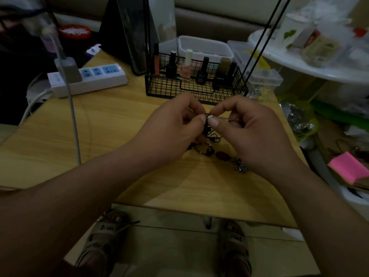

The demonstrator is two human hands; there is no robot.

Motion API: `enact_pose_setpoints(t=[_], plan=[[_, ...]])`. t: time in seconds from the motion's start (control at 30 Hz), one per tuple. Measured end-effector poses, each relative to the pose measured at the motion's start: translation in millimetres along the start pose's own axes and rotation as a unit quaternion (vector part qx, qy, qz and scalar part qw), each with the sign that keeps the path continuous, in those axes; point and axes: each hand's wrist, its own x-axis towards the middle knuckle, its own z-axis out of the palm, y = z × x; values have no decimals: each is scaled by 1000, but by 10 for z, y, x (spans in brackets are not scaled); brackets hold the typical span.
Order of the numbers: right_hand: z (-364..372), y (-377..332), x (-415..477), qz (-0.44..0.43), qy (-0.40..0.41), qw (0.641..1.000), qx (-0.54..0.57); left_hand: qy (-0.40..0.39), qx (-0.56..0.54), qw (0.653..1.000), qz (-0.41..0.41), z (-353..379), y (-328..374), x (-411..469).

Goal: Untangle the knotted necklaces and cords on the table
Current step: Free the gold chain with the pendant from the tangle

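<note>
A tangle of thin black cord (212, 138) with small beads hangs between my two hands above the wooden table (111, 124). My left hand (171, 128) pinches the knot from the left with thumb and fingertips. My right hand (247, 128) pinches it from the right, at a small white bead (210, 116). Loose loops of the cord trail down onto the table. A brown oval pendant (222, 155) and a silvery chain clump (241, 168) lie on the table under my right wrist, partly hidden by it.
A black wire basket (159, 84) with several nail polish bottles stands just behind my hands. A white power strip (89, 80) with a plugged cable sits at the back left. Clear plastic boxes (265, 76) are at the back right. A pink pad (349, 166) lies off the table's right edge.
</note>
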Motion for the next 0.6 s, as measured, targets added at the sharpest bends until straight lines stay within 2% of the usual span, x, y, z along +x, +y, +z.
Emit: enact_pose_setpoints(t=[0.27, 0.5, 0.6], plan=[[51, 31, -20, -70, -2, 990, -126, 16, 66, 998, 15, -5, -75, 35], [110, 19, -27, -64, -6, 983, -175, 25, 216, 976, 22, 48, -15, 24], [165, -7, -17, -64, 18, 970, -233, 54, 286, 955, 63, 63, -29, 10]])
